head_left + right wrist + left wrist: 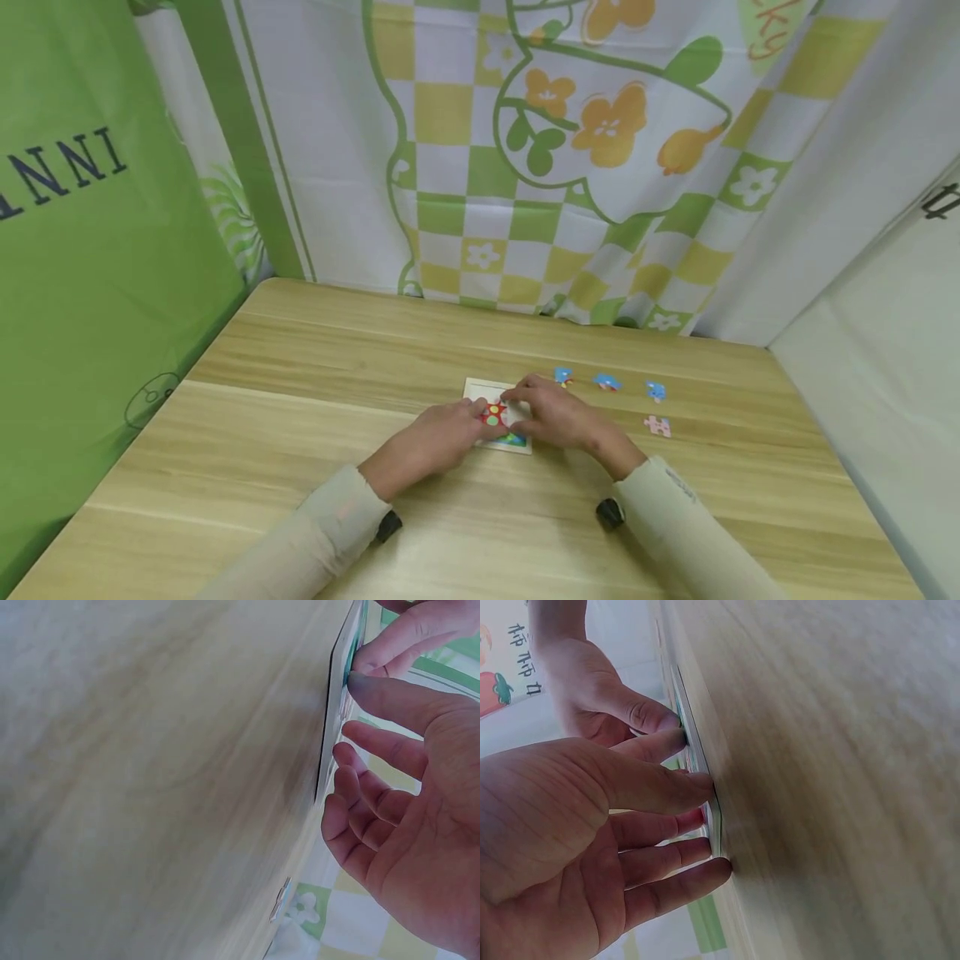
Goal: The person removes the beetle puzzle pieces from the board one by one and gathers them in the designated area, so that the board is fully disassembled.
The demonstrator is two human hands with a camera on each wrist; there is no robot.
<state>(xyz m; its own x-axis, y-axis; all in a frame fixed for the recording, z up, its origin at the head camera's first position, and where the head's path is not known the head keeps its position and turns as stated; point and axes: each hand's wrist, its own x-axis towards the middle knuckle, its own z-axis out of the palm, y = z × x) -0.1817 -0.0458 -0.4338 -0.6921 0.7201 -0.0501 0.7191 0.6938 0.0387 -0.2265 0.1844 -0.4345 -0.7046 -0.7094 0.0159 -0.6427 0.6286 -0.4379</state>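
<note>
A small jigsaw puzzle board [480, 388] with a pale rim lies flat on the table between both hands. Red dotted picture parts [493, 413] and a green-blue strip [513, 439] show inside it; the hands cover some of the rest. My left hand [446, 435] touches the board's left side, its fingers nearly straight along the edge in the left wrist view. From the right, my right hand [557, 414] reaches over the board. In the right wrist view its thumb [390, 697] presses at the board's edge, while the other fingers bend loosely. No piece is visibly pinched.
Loose jigsaw pieces lie right of the board: three blue ones [563, 377] [607, 382] [656, 391] in a row and a pink one [658, 426] nearer. A patterned curtain [525, 208] hangs behind the wooden table [330, 342]; a green cloth [112, 275] hangs left.
</note>
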